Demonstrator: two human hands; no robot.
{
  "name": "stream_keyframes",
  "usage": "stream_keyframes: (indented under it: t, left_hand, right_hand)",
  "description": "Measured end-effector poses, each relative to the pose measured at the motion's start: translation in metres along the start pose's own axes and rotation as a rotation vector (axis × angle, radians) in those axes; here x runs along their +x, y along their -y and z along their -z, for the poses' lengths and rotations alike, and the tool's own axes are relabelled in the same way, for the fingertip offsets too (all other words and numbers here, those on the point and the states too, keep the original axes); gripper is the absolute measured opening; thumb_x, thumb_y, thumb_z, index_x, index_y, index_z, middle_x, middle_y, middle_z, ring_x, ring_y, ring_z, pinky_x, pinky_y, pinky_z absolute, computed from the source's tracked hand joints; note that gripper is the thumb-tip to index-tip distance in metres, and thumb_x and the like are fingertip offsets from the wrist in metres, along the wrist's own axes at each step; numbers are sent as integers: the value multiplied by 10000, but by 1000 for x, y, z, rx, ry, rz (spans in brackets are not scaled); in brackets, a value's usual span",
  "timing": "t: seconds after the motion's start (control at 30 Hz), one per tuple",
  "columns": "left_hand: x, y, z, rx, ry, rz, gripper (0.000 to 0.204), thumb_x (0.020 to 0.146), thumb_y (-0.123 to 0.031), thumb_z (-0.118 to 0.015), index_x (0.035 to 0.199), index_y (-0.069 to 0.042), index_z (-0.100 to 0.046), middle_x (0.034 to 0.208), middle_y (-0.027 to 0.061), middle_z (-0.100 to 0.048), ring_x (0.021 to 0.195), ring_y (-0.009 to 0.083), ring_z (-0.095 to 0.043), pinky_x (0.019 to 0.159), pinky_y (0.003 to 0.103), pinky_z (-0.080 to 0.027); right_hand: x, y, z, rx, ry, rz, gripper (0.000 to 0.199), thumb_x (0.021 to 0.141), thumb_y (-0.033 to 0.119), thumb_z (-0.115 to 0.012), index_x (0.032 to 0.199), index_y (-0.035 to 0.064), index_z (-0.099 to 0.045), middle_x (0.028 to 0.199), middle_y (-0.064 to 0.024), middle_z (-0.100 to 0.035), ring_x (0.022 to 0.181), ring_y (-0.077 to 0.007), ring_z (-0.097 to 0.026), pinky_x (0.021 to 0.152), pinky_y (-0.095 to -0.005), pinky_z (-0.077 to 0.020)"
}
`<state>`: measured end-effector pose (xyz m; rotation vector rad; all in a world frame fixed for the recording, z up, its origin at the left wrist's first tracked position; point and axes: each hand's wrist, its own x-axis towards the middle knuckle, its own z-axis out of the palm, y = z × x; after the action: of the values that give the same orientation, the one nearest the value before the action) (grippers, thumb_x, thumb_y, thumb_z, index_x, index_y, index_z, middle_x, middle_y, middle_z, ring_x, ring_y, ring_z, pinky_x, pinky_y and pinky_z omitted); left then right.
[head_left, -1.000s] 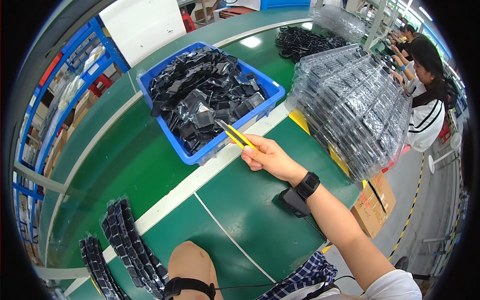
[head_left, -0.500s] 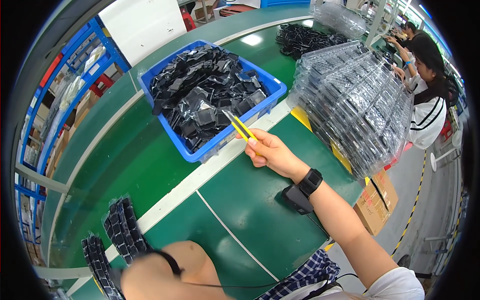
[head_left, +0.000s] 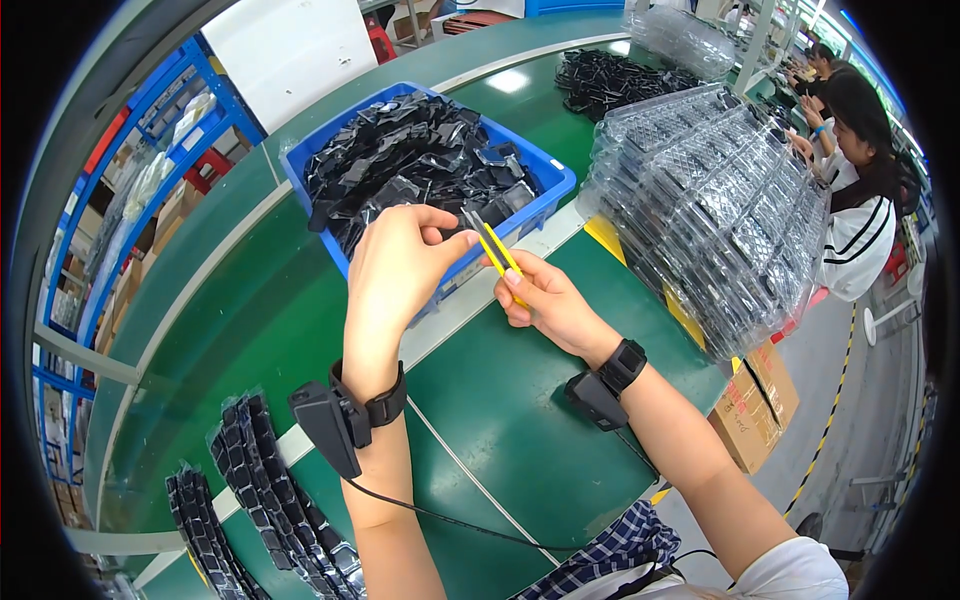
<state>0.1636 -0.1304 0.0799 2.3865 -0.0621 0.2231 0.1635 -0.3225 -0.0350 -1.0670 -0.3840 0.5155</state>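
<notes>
My right hand is wrapped round a yellow box cutter, its blade pointing up and away over the near rim of a blue bin. My left hand hangs over the bin's near side. Its fingers are bent, with thumb and index finger a little apart beside the blade; I see nothing held between them. Dark flat pieces in clear plastic wrapping heap up in the bin, and my left hand hides part of them. Each wrist carries a strapped black device.
Stacked clear trays stand to the right of the bin, with a pile of black parts behind. Strips of black wrapped pieces lie at lower left. A cardboard box sits below the table's right edge. A co-worker sits at far right.
My left hand has risen from the lower left, by the black strips, to the bin beside the blade. The right hand with the box cutter has barely shifted.
</notes>
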Motion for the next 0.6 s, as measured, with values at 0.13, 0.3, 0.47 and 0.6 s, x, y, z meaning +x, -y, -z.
stream_keyframes:
  t: [0.13, 0.3, 0.47, 0.6]
  left_hand:
    - [2, 3, -6, -5, -15, 28, 270, 841, -202, -815, 1009, 8, -785, 651, -6, -588, 596, 59, -510, 552, 254, -410]
    - [3, 3, -10, -16, -50, 32, 219, 857, -186, -794, 971, 1, -786, 641, 9, -617, 581, 65, -518, 548, 263, -420]
    - [4, 4, -11, 51, -23, 68, 215, 856, -267, -743, 924, -68, -790, 723, 55, -667, 651, 212, -662, 622, 358, -500]
    - [5, 6, -7, 58, -32, 54, 203, 854, -249, -745, 923, -62, -786, 704, 51, -657, 631, 197, -646, 614, 350, -493]
  right_hand:
    - [2, -1, -4, 7, -14, -11, 334, 1102, 239, -487, 1398, 90, -518, 871, 21, -529, 686, -59, -403, 643, -222, -360]
    - [1, -1, -2, -6, -4, 2, 328, 1104, 230, -479, 1395, 85, -520, 878, 18, -537, 686, -59, -408, 645, -222, -365]
    - [1, 0, -1, -12, 0, 7, 326, 1104, 220, -475, 1399, 87, -520, 876, 18, -539, 686, -59, -410, 647, -221, -366]
    - [1, 0, -2, -13, -8, 2, 327, 1104, 217, -476, 1400, 87, -520, 874, 18, -537, 685, -60, -407, 646, -220, -363]
